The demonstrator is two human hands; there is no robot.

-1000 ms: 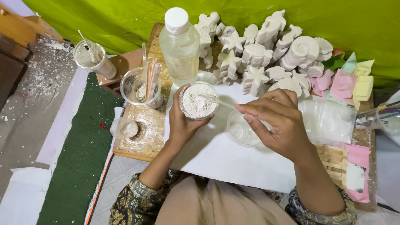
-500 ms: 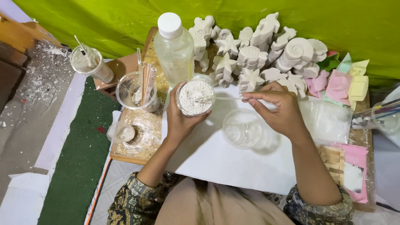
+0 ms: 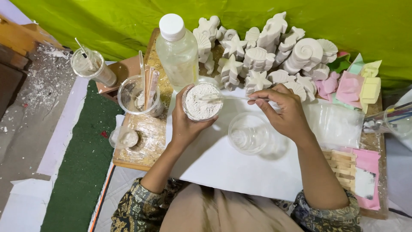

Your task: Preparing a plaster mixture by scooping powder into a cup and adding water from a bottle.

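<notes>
Powder-filled cup (image 3: 201, 102), light and likely thin-walled, is being gripped around its side above the desk (image 3: 214, 159) by the left hand (image 3: 185, 124), while the right hand (image 3: 285, 112) is pinching a clear spoon (image 3: 223, 97) into it.

The left hand (image 3: 185, 124) covers most of the side of the powder cup (image 3: 201, 102), so its wall is hard to see. The clear spoon (image 3: 227, 97) is thin and see-through, and its tip blurs into the white powder. At 3 o'clock, a cup of brushes (image 3: 397, 119) is cut off by the edge. The right hand (image 3: 283, 112) hides the spoon's end.
</notes>
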